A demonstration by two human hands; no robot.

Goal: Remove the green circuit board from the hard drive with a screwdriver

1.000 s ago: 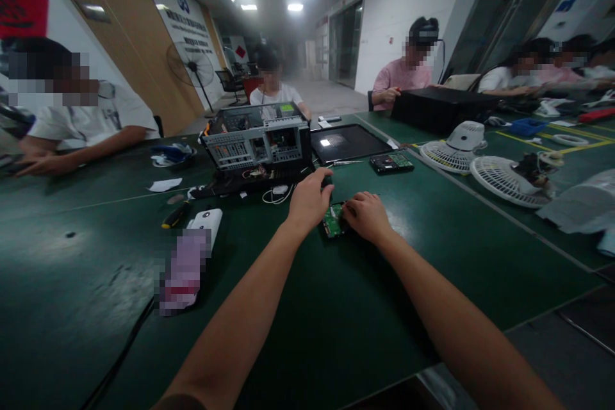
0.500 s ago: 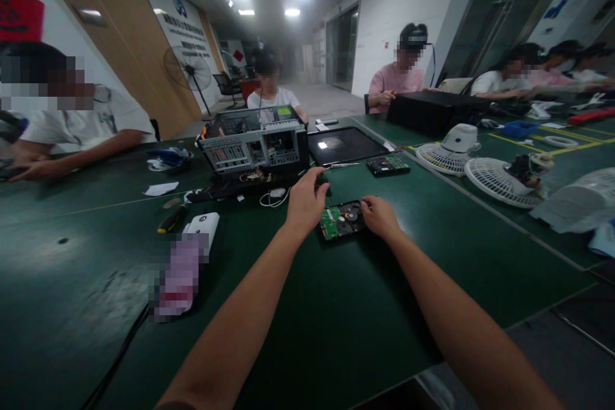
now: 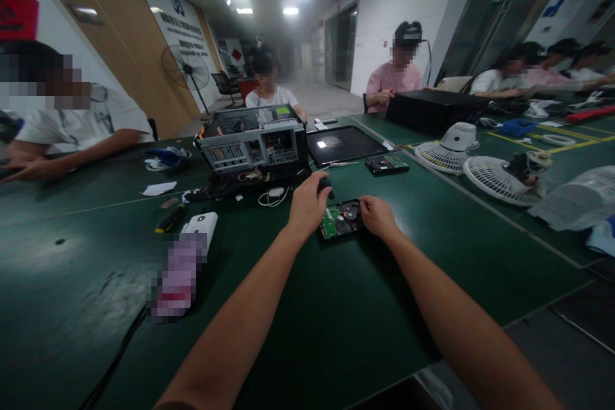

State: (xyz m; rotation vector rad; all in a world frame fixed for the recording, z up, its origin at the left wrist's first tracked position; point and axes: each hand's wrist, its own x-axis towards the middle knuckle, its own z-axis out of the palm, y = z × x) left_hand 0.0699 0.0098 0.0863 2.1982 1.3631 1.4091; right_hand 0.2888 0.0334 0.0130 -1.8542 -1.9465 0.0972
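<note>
A bare hard drive (image 3: pixel 342 219) with a green circuit board lies flat on the dark green table (image 3: pixel 298 307) in front of me. My right hand (image 3: pixel 379 216) pinches the drive's right edge with curled fingers. My left hand (image 3: pixel 309 204) sits at the drive's left far corner. Its fingers are closed round a small dark object (image 3: pixel 327 185) that I cannot identify.
Behind the drive stands an open computer case (image 3: pixel 254 141) with loose cables (image 3: pixel 273 195), a black side panel (image 3: pixel 343 141) and a second hard drive (image 3: pixel 387 163). To the left lie a screwdriver (image 3: pixel 168 219) and a white device (image 3: pixel 199 225). Fan parts (image 3: pixel 449 148) lie to the right. Several people sit around the table.
My right hand slid off the top of the drive to its right edge, uncovering the board. My left hand closed round the small dark object and drew back slightly.
</note>
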